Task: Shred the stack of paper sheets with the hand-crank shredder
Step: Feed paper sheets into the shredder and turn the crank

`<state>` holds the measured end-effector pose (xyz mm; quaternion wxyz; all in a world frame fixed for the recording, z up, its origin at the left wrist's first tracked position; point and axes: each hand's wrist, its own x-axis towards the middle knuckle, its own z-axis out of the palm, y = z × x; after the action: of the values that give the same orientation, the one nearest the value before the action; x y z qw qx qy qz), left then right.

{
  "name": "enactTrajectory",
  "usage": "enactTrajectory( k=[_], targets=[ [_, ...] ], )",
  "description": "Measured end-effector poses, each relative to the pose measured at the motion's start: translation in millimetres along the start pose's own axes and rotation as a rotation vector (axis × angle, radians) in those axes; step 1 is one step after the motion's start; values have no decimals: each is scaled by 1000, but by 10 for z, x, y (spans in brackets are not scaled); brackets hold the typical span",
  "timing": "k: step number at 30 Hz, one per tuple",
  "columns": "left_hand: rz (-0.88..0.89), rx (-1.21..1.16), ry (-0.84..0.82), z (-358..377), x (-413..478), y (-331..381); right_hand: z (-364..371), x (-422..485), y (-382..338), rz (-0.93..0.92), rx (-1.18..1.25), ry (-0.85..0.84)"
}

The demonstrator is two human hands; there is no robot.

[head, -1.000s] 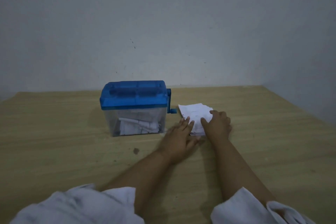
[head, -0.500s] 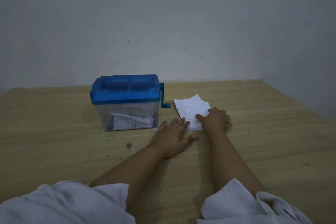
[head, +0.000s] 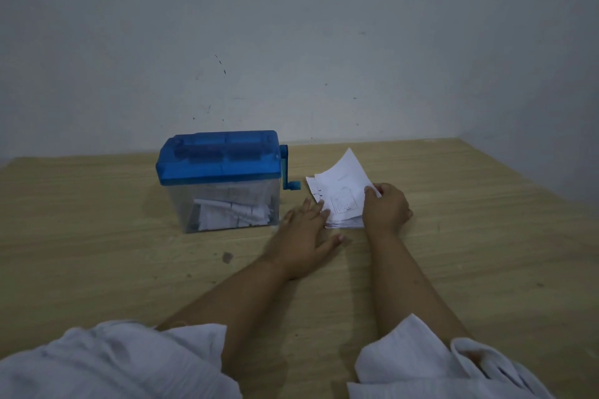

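"On the counter (head: 453, 269), what stands biggest?"

"The blue-lidded shredder (head: 220, 178), left of centre. Its crank (head: 287, 172) hangs on the side facing the paper, and white shreds (head: 233, 214) already lie in the clear bin."

"And the stack of sheets (head: 343, 222)?"

"Flat on the counter, just beside the crank and between the two hands."

"What's different from half a second ago?"

"The top sheet (head: 343, 185) lay nearly flat then. Now it has peeled up, its far corner raised off the pile. I'd judge one sheet is being separated for feeding, so most of the stack is yet to be shredded."

"How are the hands set?"

"The left hand (head: 304, 230) lies spread, palm down, with straight fingers touching the stack's near-left edge, seemingly to steady it. The right hand (head: 385, 207) pinches the lifted sheet's right edge between thumb and fingers. Both forearms reach forward from white sleeves (head: 129, 363)."
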<state>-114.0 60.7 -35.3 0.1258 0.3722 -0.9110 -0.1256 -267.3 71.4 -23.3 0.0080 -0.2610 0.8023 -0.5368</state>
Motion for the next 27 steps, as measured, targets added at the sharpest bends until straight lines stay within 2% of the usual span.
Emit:
enactTrajectory(
  k=[5,8,11,16,20,23,27],
  targets=[
    [129,-295,380,-82,-122,0,-107,-104,-168,128,341,14],
    [160,-385,431,-244,-261,51,-99,-199,-348,244,568,-72],
    [108,-602,481,-535,-346,112,-133,-344,-572,300,731,-169],
    [33,-837,658,-1150,-378,-85,-120,-504,-993,212,823,-281],
    [-100,-916,562,-1492,-389,-372,-48,-619,-1276,101,730,-339],
    [-148,-955,470,-1675,-372,-570,29,-696,-1422,92,686,-451],
    [-192,-907,503,-1793,-340,-817,138,-707,-1565,-1,600,-569]
  ],
)
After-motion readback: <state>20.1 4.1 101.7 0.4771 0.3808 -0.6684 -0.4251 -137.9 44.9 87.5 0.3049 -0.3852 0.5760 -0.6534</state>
